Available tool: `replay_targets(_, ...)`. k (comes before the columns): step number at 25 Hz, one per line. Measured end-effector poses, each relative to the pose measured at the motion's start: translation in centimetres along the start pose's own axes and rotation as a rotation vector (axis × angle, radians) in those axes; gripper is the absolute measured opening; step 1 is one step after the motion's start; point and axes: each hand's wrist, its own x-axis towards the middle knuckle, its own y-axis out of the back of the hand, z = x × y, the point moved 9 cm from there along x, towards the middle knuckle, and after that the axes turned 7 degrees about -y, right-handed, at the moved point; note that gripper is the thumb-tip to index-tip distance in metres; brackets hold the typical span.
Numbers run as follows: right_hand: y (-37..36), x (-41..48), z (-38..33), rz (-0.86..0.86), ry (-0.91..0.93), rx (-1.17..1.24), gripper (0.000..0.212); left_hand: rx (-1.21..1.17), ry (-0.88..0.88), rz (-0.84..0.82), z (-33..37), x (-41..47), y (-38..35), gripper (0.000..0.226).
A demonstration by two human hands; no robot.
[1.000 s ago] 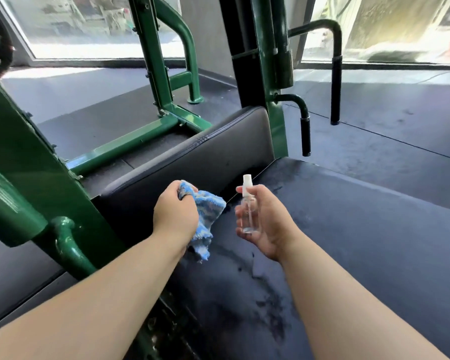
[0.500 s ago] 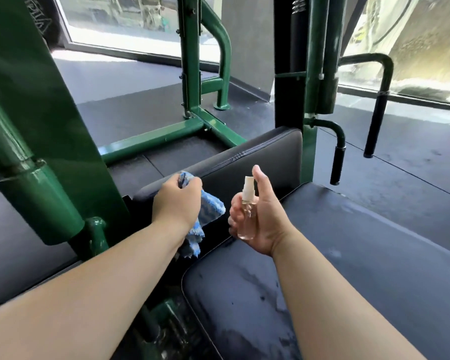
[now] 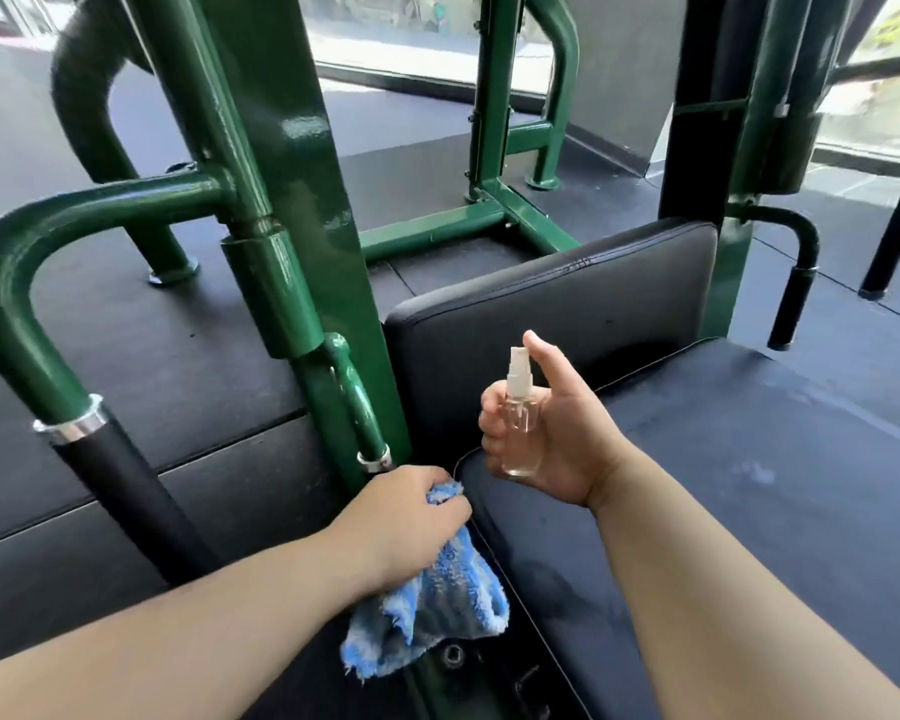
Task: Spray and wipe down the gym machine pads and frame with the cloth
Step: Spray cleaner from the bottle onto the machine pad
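While the blue cloth [image 3: 427,610] hangs bunched up in the left hand [image 3: 401,522], whose fingers curl tight round it, it sits low at the edge of the black seat pad [image 3: 749,485] by the green frame [image 3: 302,200], and it looks fluffy with some grey on it. The right hand [image 3: 552,433] wraps its fingers round a small clear spray bottle [image 3: 520,423] and holds it upright, thumb up by the white top, likely ready to squirt the back pad [image 3: 567,314].

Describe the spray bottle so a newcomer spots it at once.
Start at the green frame, then the black upright pad right of it. In front of that pad, the right hand holds a spray bottle upright. It alone is clear with a white nozzle, unlike the blue cloth in the left hand.
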Motion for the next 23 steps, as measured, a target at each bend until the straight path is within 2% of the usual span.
replay_targets(5,-0.8,1.1,4.1,0.056,-0.121,-0.081,0.055,0.141,0.185,-0.083,-5.7,-2.1,-1.2,0.029)
replay_targets(9,-1.2,0.9,6.4,0.09,-0.216,-0.219,0.056,0.122,0.272,0.078,-8.3,-3.0,0.6,0.034)
replay_targets(13,-2.4,1.4,9.6,0.106,-0.343,-0.403,0.052,0.098,0.283,0.2,-9.3,-4.2,2.1,0.01)
replay_targets(17,-1.6,2.1,10.2,0.194,-0.281,-0.409,0.051,0.008,0.246,0.274,-8.9,-4.0,2.2,0.029)
replay_targets(23,-2.6,2.0,10.1,0.125,-0.235,-0.261,0.05,-0.08,0.237,0.322,-8.2,-4.7,1.7,0.031)
